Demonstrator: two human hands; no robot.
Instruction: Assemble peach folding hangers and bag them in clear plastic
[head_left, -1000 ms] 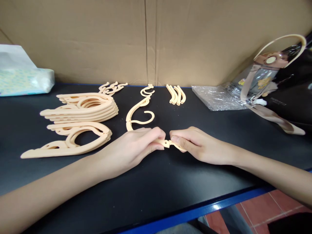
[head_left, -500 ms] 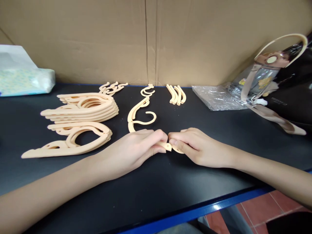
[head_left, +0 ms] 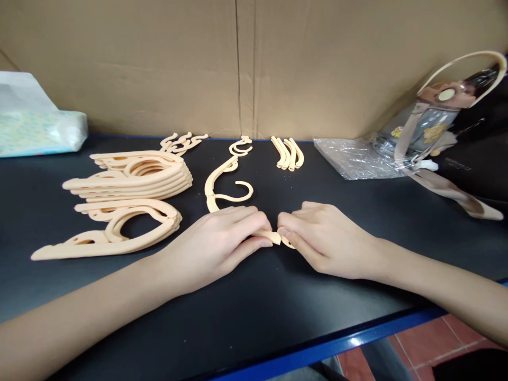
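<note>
My left hand point(head_left: 224, 241) is closed around a cream plastic folding hanger point(head_left: 211, 185). Its hook and one arm stick out beyond my knuckles, and the end of a light arm point(head_left: 273, 236) pokes out past my thumb. Facing it, my right hand point(head_left: 327, 241) pinches a small cream hanger piece point(head_left: 289, 243) between thumb and fingers, against that end. Most of this piece is hidden in my palm, and I cannot tell whether the two are joined. My fingers also cover the hanger's middle.
Folded cream hangers point(head_left: 159, 185) are stacked at left. Behind lie loose hooks point(head_left: 183, 142), two curved hooks point(head_left: 241, 147) and several curved bars point(head_left: 286, 153). A plastic bag point(head_left: 349, 159), a strapped bottle point(head_left: 436, 119) and a tissue pack point(head_left: 43, 129) stand against a cardboard wall point(head_left: 159, 63).
My right hand has turned slightly and shifted a little to the right. The held hanger has tilted slightly to the left, while both hands keep their grip.
</note>
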